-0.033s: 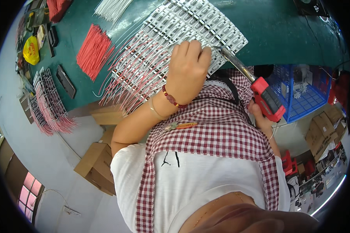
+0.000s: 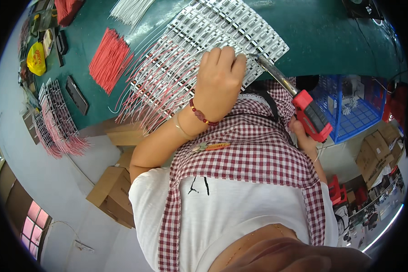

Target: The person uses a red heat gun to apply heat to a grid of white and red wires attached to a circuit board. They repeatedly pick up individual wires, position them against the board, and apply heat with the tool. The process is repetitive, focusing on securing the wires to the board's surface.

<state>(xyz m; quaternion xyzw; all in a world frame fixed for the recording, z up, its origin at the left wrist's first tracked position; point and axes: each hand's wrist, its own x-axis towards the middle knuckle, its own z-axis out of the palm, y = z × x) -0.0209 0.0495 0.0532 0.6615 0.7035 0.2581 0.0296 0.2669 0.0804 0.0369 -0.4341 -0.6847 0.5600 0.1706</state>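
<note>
Soldering iron [image 2: 299,102], red-handled with a metal shaft, runs from the right hand [image 2: 303,136] at centre right up to its tip at the edge of the white strip panel [image 2: 240,27] on the green surface [image 2: 322,31]. Right fingers are wrapped closed around the handle. The left hand [image 2: 218,84] lies palm-down on the panel, fingers curled, gripping nothing visible. Red and white wires [image 2: 158,86] fan out towards the left; a red wire bundle [image 2: 109,59] lies in the upper left.

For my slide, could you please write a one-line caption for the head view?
Left hand presses on rows of white strips with red wires on a green table, while the right hand holds a red-handled soldering iron.
</note>
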